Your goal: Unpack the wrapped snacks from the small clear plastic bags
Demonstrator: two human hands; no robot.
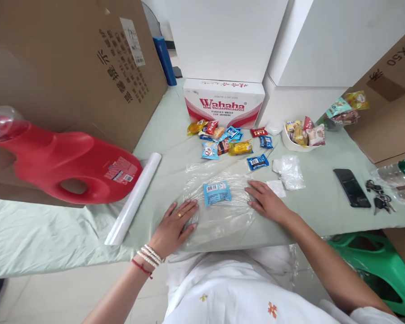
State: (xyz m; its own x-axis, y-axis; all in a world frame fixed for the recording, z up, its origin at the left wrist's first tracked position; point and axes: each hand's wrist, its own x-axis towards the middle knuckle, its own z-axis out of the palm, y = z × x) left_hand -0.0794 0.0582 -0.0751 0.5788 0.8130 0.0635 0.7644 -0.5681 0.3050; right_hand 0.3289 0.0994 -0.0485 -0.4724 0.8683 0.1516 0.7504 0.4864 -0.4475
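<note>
A sheet of clear plastic film (222, 220) lies spread on the table in front of me. On its middle sits a light blue snack packet (217, 193) with a barcode facing up. My left hand (176, 225) rests flat on the left side of the film, fingers stretched out. Across from it, my right hand (265, 201) lies on the film's right side, its fingers extended. Neither hand touches the packet. Beyond the film are several wrapped snacks, among them a dark blue packet (258, 162) and a yellow packet (240, 147).
A white plastic roll (133, 200) and a red jug (67, 162) are at the left. Behind the snacks stands a Wahaha box (223, 103). To the right are a white snack bowl (303, 143), crumpled plastic (292, 173), a phone (352, 188) and keys (382, 201).
</note>
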